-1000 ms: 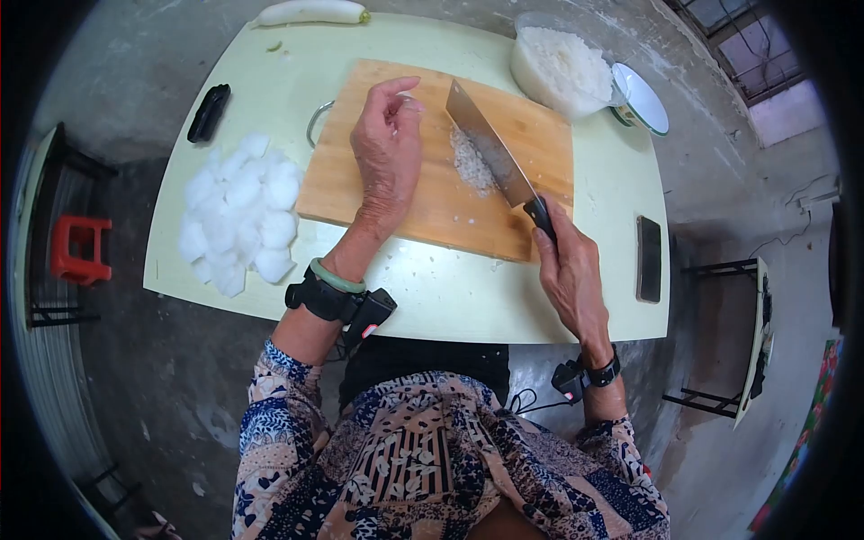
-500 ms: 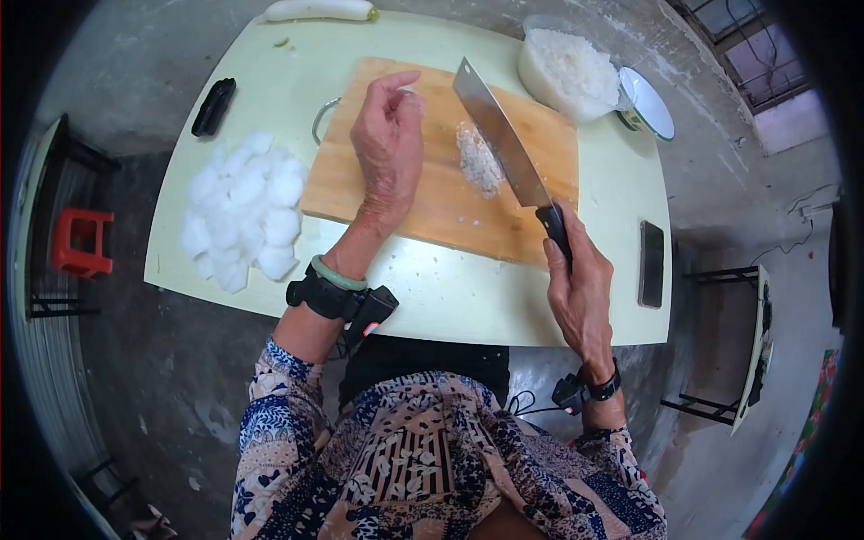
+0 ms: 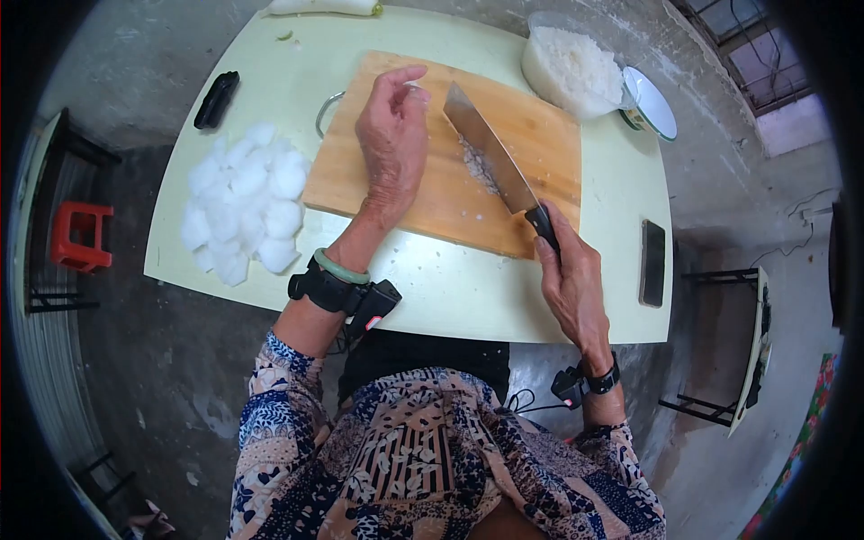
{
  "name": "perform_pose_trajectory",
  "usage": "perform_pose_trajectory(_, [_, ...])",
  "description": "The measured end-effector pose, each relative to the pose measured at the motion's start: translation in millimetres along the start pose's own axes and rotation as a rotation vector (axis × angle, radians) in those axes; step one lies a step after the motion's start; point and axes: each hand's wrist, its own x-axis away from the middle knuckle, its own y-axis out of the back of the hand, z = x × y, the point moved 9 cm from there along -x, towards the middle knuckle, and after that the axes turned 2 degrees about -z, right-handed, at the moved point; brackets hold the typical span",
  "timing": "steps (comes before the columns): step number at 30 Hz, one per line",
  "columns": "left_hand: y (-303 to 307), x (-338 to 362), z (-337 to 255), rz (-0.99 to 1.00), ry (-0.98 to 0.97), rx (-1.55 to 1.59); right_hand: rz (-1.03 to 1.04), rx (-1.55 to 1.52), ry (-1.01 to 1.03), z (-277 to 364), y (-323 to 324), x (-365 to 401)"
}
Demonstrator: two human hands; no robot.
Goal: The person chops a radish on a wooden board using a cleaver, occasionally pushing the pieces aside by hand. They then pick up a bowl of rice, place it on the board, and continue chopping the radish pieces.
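Note:
My right hand (image 3: 574, 279) is wrapped round the black handle of a cleaver (image 3: 495, 148). Its broad blade slants over a small heap of finely chopped white bits (image 3: 477, 166) on the wooden cutting board (image 3: 360, 175). Over the board's left half is my left hand (image 3: 393, 130), its fingers curled in toward the thumb. A speck of white shows between those fingers, but I cannot tell what it is. To the left of the board lies a pile of thin white slices (image 3: 243, 202).
A clear tub (image 3: 576, 72) heaped with shredded white stuff stands at the back right, beside a tilted enamel bowl (image 3: 650, 103). A phone (image 3: 652, 263) lies near the right edge. At the back left are a white radish (image 3: 328, 6) and a black tray-like object (image 3: 217, 100).
The cleaver blade has come down and left over the chopped heap, covering more of it. My right hand has shifted slightly left; my left hand stays almost in place.

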Motion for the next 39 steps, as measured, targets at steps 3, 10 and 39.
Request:
perform_pose_trajectory(3, [-2,-1,2,0.059,0.01,-0.098,0.003,0.004,0.004,2,0,0])
perform_pose_trajectory(10, [-3,1,0,0.038,0.022,-0.048,0.042,0.007,-0.012,-3,-6,0])
perform_pose_trajectory(39, [-7,3,3,0.094,0.034,-0.071,-0.184,0.0,0.073,-7,19,7])
